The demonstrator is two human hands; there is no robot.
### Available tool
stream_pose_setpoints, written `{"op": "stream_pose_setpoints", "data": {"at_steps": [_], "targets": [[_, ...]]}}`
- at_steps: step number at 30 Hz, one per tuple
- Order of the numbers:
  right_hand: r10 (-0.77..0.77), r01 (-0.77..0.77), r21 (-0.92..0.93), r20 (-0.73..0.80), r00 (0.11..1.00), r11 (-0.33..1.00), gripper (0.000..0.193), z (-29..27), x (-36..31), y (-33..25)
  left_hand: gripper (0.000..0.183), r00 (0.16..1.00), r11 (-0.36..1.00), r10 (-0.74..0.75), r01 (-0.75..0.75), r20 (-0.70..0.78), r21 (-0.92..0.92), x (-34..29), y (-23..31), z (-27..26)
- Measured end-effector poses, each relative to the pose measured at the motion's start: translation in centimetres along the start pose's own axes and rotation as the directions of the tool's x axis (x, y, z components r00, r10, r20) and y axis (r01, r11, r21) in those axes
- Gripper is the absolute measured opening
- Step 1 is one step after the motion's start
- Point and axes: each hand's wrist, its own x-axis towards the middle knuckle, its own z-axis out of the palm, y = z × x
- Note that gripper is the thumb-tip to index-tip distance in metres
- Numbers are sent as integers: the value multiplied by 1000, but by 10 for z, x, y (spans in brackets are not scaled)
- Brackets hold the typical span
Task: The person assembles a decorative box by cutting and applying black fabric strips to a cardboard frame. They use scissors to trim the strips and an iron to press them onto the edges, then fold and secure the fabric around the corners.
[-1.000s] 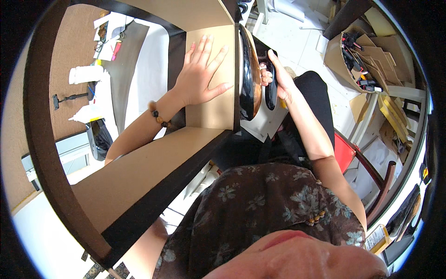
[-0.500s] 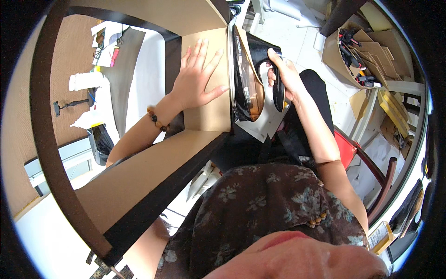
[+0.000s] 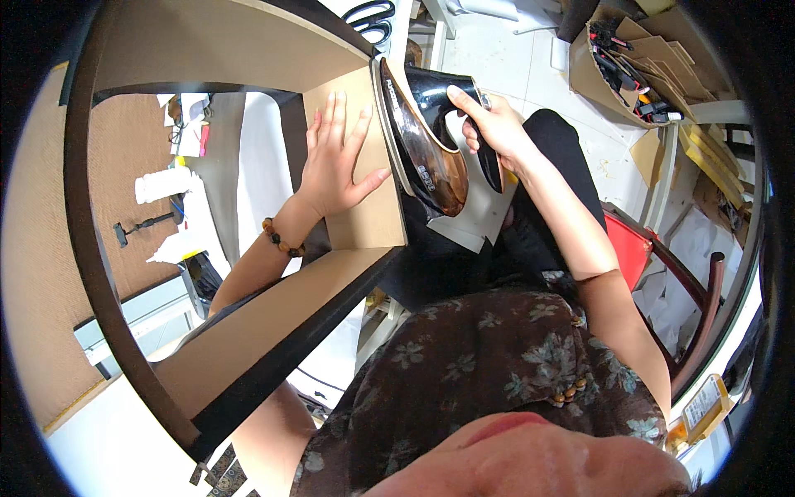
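A large open box frame, tan inside with dark outer faces, is propped on its side in front of me. My left hand reaches into it and lies flat, fingers spread, against the inner face of its right-hand panel. On the other side of that panel, my right hand is wrapped round the handle of a clothes iron with a black and brown see-through body. The iron's soleplate faces the panel's outer side and seems to press on it. A pale sheet hangs below the iron.
Black-handled scissors lie beyond the box. A carton of tools and cardboard stands far right, above yellow boards. Beside my right arm is a red stool. White bottles lie on the table left.
The box, both hands and the iron have shifted slightly left in view. The iron has tilted, its top end leaning further left. Both hands keep their hold.
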Motion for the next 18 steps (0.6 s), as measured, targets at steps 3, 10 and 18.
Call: {"op": "stream_pose_setpoints", "data": {"at_steps": [3, 10, 18], "targets": [[-20, 19, -41, -19, 1000, 999, 39, 2, -3, -4, 87, 1000, 1000, -9, 9, 14, 9, -1, 1, -1], [-22, 21, -61, -17, 1000, 998, 40, 4, -14, 6, 84, 999, 1000, -1, 1, -36, 11, -3, -2, 6], [139, -135, 114, -23, 990, 984, 46, 16, -52, 37, 67, 993, 1000, 5, -4, -119, 8, -5, -4, 14]]}}
